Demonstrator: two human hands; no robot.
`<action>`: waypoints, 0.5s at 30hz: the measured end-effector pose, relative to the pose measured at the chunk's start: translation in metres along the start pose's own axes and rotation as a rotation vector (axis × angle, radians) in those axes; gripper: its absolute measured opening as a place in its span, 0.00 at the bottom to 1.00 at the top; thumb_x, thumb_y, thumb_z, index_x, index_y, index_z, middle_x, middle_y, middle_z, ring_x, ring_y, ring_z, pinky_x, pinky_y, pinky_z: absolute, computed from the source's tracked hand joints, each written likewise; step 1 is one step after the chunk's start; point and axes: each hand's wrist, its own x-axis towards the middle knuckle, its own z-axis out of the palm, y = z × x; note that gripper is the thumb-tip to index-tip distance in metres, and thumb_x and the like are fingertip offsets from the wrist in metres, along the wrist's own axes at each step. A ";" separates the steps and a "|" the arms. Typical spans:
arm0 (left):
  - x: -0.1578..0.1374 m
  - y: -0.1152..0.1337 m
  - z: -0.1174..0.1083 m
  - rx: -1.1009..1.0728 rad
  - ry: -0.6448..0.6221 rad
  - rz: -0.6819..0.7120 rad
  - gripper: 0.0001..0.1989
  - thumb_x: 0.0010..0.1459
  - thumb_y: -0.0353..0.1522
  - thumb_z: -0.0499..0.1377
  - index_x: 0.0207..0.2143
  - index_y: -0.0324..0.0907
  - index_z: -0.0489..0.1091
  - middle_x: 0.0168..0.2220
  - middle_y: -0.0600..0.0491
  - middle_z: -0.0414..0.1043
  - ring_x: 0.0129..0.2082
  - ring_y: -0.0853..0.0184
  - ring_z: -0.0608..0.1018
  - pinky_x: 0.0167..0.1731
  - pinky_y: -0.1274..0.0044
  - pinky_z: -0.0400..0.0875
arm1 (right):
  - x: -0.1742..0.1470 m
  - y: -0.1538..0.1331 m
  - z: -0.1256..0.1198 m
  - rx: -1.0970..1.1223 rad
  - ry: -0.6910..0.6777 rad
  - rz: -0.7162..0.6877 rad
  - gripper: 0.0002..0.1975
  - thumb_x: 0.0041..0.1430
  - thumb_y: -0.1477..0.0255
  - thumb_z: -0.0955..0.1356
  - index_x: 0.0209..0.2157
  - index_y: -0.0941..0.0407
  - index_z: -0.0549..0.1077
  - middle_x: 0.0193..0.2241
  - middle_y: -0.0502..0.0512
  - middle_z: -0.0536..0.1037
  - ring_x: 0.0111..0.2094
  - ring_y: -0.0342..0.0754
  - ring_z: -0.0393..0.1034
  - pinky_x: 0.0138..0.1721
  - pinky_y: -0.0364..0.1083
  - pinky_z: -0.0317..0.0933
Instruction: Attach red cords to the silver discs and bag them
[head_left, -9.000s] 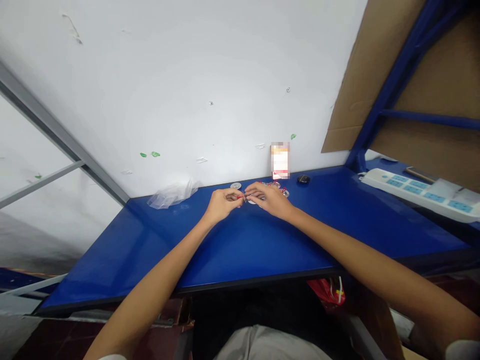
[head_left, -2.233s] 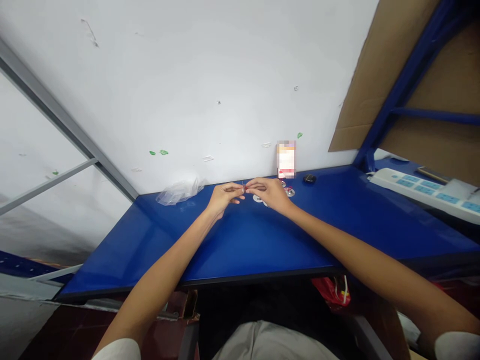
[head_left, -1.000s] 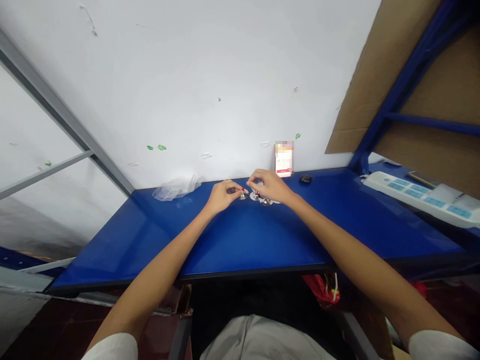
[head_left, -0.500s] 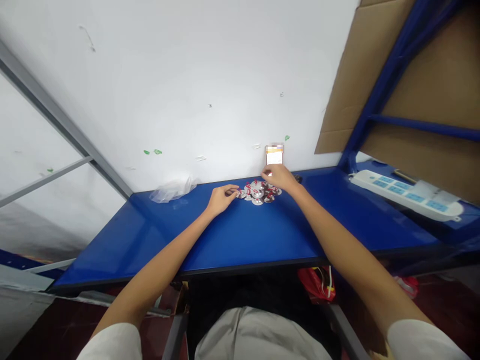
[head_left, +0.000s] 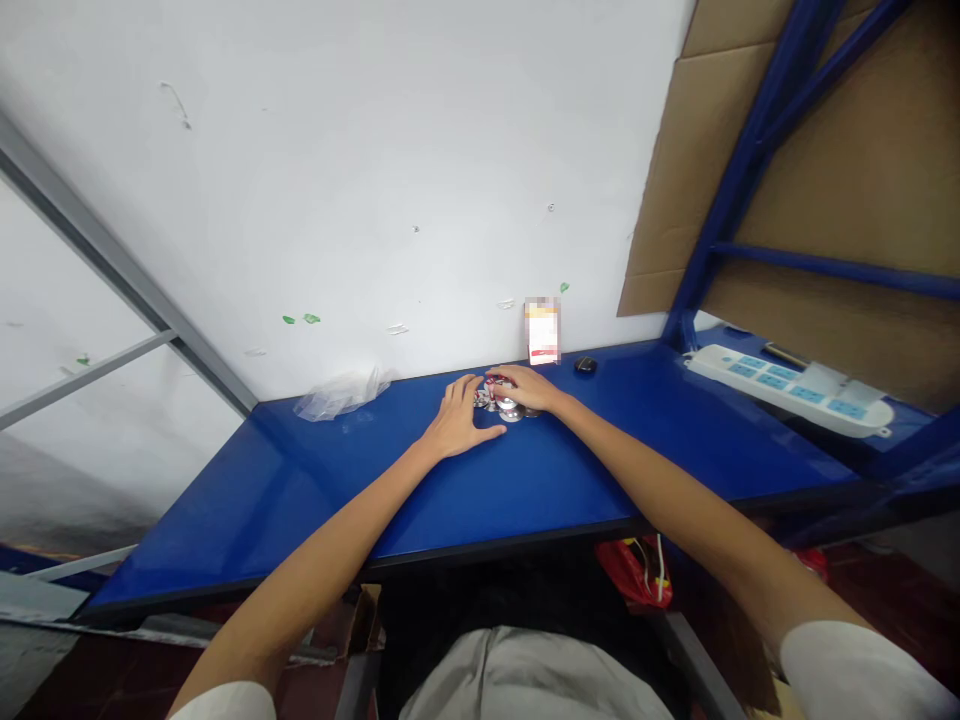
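A heap of shiny round metal pieces with red parts (head_left: 511,411) lies on the blue table (head_left: 480,490), partly hidden by my hands. My left hand (head_left: 457,420) is at the heap's left side, fingers stretched forward and thumb spread out to the right. Over the heap's right and far side reaches my right hand (head_left: 529,387), palm down with its fingers extended across the pieces. Neither hand visibly lifts a piece. Whether the fingertips press on the metal is hard to make out.
A lit phone (head_left: 543,332) leans on the white wall behind the heap, with a small black object (head_left: 586,366) to its right. A clear plastic bag (head_left: 341,393) lies at the back left. A white power strip (head_left: 791,390) is at the far right, near a blue frame (head_left: 727,210).
My right hand has come down from in front of the phone onto the heap. My left hand has opened wide beside it, and the heap looks more gathered. The view has shifted slightly.
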 end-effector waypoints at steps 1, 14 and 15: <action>0.000 -0.001 0.002 -0.012 -0.011 -0.011 0.53 0.56 0.57 0.70 0.75 0.48 0.52 0.74 0.38 0.53 0.74 0.40 0.58 0.71 0.48 0.57 | 0.001 -0.005 0.003 -0.046 0.000 -0.010 0.25 0.70 0.58 0.70 0.64 0.51 0.77 0.64 0.59 0.78 0.65 0.60 0.72 0.67 0.57 0.61; 0.002 -0.024 -0.012 -0.196 -0.096 -0.050 0.50 0.60 0.55 0.68 0.75 0.44 0.53 0.73 0.35 0.56 0.74 0.45 0.62 0.73 0.55 0.58 | 0.023 -0.033 0.026 0.019 0.100 -0.035 0.21 0.73 0.58 0.68 0.60 0.53 0.78 0.62 0.62 0.79 0.63 0.58 0.72 0.67 0.56 0.61; 0.003 -0.025 -0.016 -0.187 -0.080 -0.045 0.48 0.62 0.54 0.66 0.75 0.44 0.53 0.73 0.36 0.57 0.74 0.46 0.63 0.72 0.56 0.59 | 0.020 -0.033 0.021 0.021 0.101 -0.060 0.22 0.73 0.58 0.68 0.60 0.54 0.78 0.62 0.62 0.79 0.63 0.58 0.72 0.68 0.56 0.60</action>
